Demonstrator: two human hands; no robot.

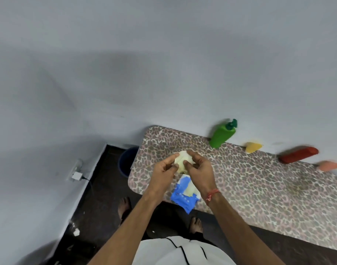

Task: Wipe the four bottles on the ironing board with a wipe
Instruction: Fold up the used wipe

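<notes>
A leopard-print ironing board (259, 188) runs along the wall. Over its left end my left hand (163, 169) and my right hand (200, 171) both pinch a pale crumpled wipe (182, 159) between them. Below the hands a blue wipe packet (183, 197) lies open at the board's near edge. Along the wall stand a green pump bottle (222, 135), a small yellow bottle (252, 147), a red bottle (297, 155) and a pinkish-orange bottle (330, 165), all blurred.
A dark blue bucket (127, 161) stands on the floor left of the board. A white plug with a cable (76, 175) sits low on the left wall. My bare feet (123, 207) are on the dark floor below the board.
</notes>
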